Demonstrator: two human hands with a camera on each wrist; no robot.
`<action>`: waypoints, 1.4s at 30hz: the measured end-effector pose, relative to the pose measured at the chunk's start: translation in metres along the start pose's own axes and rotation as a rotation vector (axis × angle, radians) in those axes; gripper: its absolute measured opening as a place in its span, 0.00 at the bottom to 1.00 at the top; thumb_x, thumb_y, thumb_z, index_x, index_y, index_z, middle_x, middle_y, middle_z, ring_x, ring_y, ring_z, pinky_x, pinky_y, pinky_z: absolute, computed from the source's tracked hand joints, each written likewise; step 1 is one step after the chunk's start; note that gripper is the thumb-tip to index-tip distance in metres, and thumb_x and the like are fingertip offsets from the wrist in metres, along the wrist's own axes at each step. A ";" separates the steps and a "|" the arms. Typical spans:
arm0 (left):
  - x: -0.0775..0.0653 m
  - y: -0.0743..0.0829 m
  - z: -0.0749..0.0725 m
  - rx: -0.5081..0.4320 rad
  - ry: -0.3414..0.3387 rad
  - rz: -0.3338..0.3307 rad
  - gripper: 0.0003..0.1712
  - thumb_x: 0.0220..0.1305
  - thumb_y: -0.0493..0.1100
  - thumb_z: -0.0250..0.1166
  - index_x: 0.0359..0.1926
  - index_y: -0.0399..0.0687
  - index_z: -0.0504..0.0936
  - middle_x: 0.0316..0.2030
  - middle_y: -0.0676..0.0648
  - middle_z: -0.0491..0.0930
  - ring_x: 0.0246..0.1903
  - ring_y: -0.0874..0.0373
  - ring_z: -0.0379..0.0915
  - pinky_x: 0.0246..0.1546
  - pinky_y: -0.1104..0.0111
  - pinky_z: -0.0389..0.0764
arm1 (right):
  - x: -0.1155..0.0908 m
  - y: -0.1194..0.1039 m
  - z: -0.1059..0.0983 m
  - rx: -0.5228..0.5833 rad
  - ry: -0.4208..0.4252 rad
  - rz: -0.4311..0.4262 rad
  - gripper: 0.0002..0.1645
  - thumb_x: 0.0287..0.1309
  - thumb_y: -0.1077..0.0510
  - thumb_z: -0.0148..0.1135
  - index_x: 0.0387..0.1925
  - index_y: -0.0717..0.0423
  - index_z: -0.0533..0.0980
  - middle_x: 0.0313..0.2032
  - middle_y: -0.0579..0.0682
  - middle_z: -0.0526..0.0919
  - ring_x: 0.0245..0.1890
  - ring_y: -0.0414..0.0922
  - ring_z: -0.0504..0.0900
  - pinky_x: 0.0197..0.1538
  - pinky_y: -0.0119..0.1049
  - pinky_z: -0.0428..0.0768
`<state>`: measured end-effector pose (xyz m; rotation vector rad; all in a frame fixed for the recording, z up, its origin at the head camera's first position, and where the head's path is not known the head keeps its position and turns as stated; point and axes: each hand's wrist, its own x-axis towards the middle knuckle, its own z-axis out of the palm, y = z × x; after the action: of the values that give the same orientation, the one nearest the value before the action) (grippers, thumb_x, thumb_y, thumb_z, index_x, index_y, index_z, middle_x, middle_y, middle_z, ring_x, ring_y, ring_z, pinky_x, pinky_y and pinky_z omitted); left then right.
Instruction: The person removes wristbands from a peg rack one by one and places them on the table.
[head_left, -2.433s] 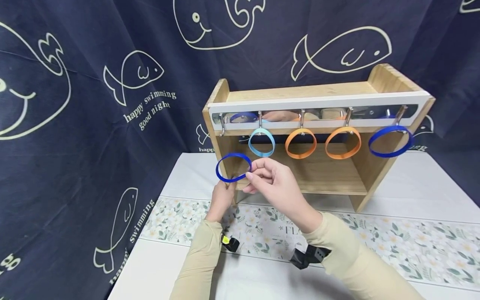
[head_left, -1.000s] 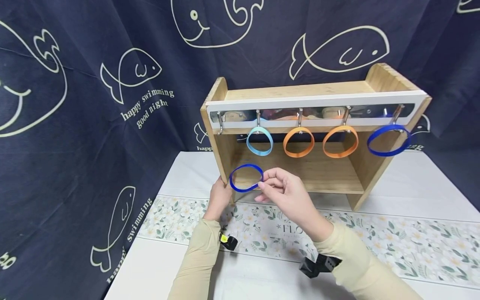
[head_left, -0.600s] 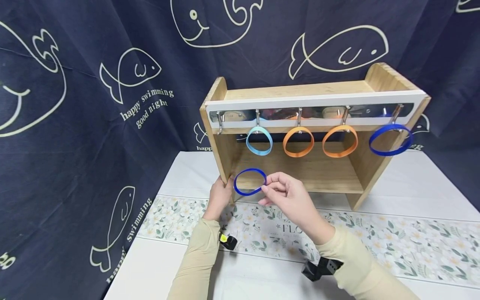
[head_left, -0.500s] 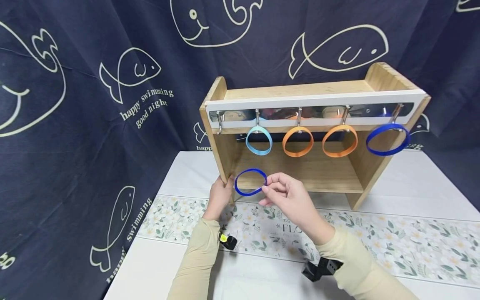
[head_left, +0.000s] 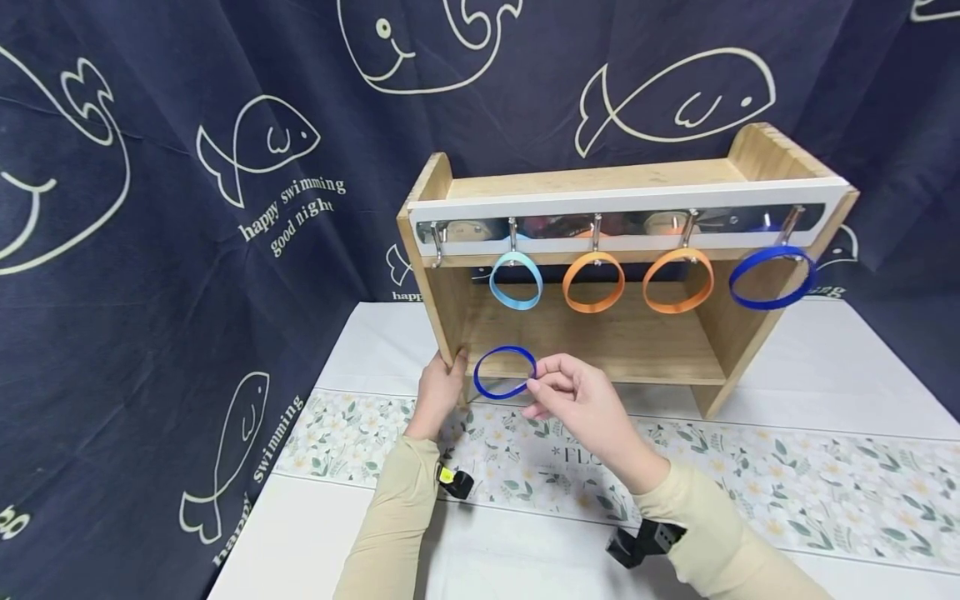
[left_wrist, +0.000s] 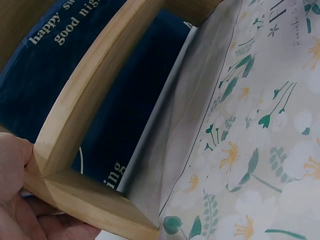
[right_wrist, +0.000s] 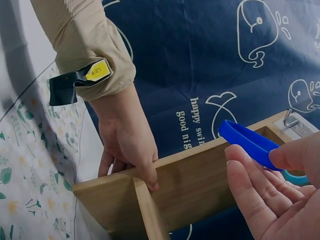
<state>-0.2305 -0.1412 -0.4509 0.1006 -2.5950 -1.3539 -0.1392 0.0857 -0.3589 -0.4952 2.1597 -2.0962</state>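
My right hand (head_left: 573,392) pinches a dark blue silicone wristband (head_left: 477,379) between thumb and fingers, in front of the shelf's lower board. The right wrist view shows the thumb on the wristband (right_wrist: 245,142). My left hand (head_left: 438,390) grips the lower left side of a wooden shelf (head_left: 592,333), its thumb and fingers around the panel edge (left_wrist: 95,200). Along the shelf's front rail hang a light blue wristband (head_left: 516,307), an orange wristband (head_left: 592,308), a second orange wristband (head_left: 678,308) and another blue wristband (head_left: 772,300). The leftmost hook (head_left: 438,247) carries nothing.
The shelf stands on a white table (head_left: 300,533) with a floral runner (head_left: 840,492) across its front. Behind it hangs a navy curtain (head_left: 172,350) with fish drawings. Each sleeve wears a black wrist camera; one is the right camera (head_left: 645,542).
My right hand has moved down and to the right with the blue wristband, away from the leftmost hook. The left hand stays at the shelf's side. The hanging blue wristband sways slightly.
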 end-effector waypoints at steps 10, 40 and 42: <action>-0.001 0.000 -0.001 0.005 0.003 -0.008 0.22 0.72 0.56 0.53 0.48 0.41 0.78 0.28 0.43 0.80 0.24 0.52 0.73 0.29 0.59 0.75 | -0.001 0.012 0.000 0.002 -0.001 0.043 0.11 0.65 0.66 0.59 0.43 0.72 0.71 0.33 0.59 0.84 0.31 0.55 0.86 0.39 0.46 0.83; -0.001 0.002 0.000 -0.001 0.002 -0.004 0.22 0.72 0.54 0.53 0.50 0.39 0.78 0.34 0.39 0.82 0.29 0.49 0.75 0.31 0.58 0.76 | 0.003 0.068 -0.003 -0.005 -0.035 0.168 0.10 0.64 0.68 0.57 0.43 0.73 0.70 0.30 0.53 0.84 0.27 0.53 0.85 0.35 0.47 0.83; -0.001 0.002 0.000 0.002 0.004 -0.003 0.22 0.72 0.54 0.53 0.50 0.39 0.78 0.35 0.39 0.83 0.30 0.49 0.76 0.32 0.57 0.77 | 0.003 0.071 -0.002 -0.011 -0.041 0.168 0.11 0.63 0.68 0.57 0.43 0.73 0.70 0.30 0.53 0.83 0.27 0.54 0.85 0.35 0.49 0.83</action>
<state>-0.2293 -0.1401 -0.4493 0.1074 -2.5940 -1.3516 -0.1548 0.0868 -0.4285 -0.3416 2.1111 -1.9700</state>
